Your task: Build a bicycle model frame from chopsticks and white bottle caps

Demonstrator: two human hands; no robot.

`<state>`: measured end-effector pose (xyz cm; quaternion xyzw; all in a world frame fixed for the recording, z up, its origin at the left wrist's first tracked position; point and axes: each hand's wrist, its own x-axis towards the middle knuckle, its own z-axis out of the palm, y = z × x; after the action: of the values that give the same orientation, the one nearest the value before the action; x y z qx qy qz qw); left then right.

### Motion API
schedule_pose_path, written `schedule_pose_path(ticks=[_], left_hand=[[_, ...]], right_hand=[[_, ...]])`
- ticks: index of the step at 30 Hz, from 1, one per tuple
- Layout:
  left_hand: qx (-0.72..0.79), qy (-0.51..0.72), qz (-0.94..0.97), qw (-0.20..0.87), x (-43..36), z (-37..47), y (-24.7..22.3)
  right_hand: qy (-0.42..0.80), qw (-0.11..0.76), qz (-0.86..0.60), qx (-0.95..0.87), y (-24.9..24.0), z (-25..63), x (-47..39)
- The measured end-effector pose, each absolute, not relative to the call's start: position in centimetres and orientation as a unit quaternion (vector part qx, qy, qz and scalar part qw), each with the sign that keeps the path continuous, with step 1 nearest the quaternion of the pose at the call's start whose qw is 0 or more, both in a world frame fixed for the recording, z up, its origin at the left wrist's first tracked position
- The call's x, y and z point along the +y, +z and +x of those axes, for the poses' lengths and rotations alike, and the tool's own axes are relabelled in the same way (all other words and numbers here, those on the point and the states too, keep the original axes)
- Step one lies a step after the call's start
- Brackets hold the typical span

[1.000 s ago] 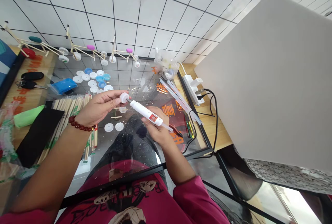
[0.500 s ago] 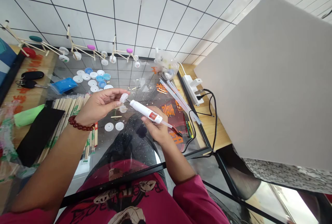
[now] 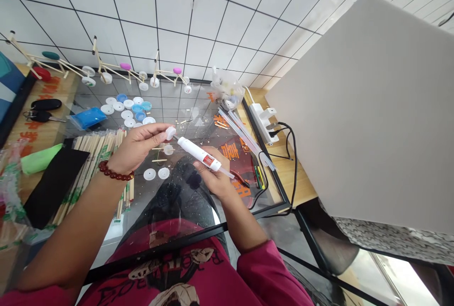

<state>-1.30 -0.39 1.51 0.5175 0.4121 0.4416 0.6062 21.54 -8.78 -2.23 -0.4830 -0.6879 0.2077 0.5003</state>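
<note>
Well, orange characters (image 3: 231, 151) show by the right hand (image 3: 214, 173), which grips a white glue gun (image 3: 195, 151) (label too small to read), nose to the white cap (image 3: 170, 133) pinched in the left hand's (image 3: 136, 147) fingertips, wrist angled inward.

No word reads with certainty: orange Chinese characters (image 3: 230, 151) show at the left and right of the glass counter (image 3: 191, 102), dark letters (image 3: 115, 292) mark the magenta shirt (image 3: 227, 280), and print on the white glue gun's red label (image 3: 209, 160) is too small.
</note>
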Motion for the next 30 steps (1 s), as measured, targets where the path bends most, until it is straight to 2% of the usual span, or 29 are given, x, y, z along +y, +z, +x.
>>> schedule_pose_path(ticks=[5, 10, 14, 19, 27, 30], left_hand=[[0.428, 0.494, 0.394, 0.647, 0.3, -1.5, 0.9], [0.422, 0.515, 0.366, 0.650, 0.8, -2.4, 1.7], [0.421, 0.518, 0.367, 0.648, 0.8, -2.7, 2.0], [0.434, 0.511, 0.372, 0.642, 0.9, -2.8, 1.9], [0.440, 0.526, 0.354, 0.636, 0.9, -3.1, 2.5], [0.439, 0.530, 0.352, 0.635, 0.9, -3.3, 2.8]], right_hand=[[0.204, 0.507, -0.491, -0.678, -2.3, 22.2, -8.6], [0.174, 0.520, -0.614, -0.568, -3.1, 25.7, -7.0], [0.200, 0.483, -0.705, -0.479, -4.9, 28.9, -4.8], [0.244, 0.450, -0.731, -0.452, -6.6, 30.2, -3.4], [0.268, 0.413, -0.749, -0.443, -6.2, 30.4, -3.8], [0.263, 0.374, -0.762, -0.459, -5.6, 30.5, -4.1]])
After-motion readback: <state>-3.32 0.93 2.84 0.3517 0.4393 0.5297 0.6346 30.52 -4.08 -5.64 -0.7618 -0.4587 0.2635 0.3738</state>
